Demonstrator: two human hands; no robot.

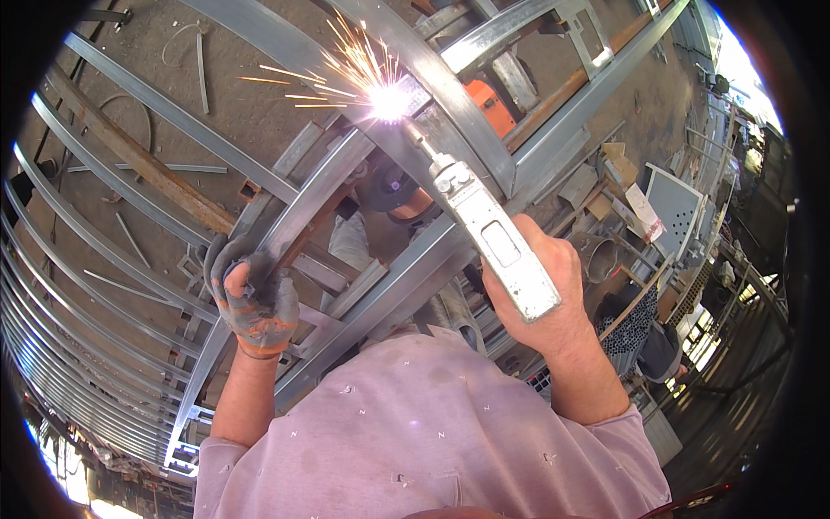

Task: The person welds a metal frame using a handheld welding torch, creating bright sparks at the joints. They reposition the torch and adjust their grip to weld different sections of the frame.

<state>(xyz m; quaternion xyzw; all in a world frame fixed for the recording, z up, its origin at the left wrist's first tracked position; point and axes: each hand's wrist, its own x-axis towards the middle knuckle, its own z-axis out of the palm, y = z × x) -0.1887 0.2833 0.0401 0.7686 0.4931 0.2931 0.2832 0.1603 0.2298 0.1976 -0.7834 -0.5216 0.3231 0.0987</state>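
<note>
My right hand is bare and wrapped round the scuffed white body of a handheld welding gun. The gun's nozzle points up and left at a steel frame. At its tip a bright white-violet glare throws orange sparks up and left and hides the spot beneath. My left hand wears a worn grey and orange work glove, torn so that a bare fingertip shows. Its fingers are curled in beside a slanting square steel tube; whether they hold anything is hidden.
Long curved-looking steel bars run in rows at the left, a rusty beam among them. An orange case lies beyond the frame. A copper-coloured wire spool sits below the gun. Cardboard and scrap litter the right.
</note>
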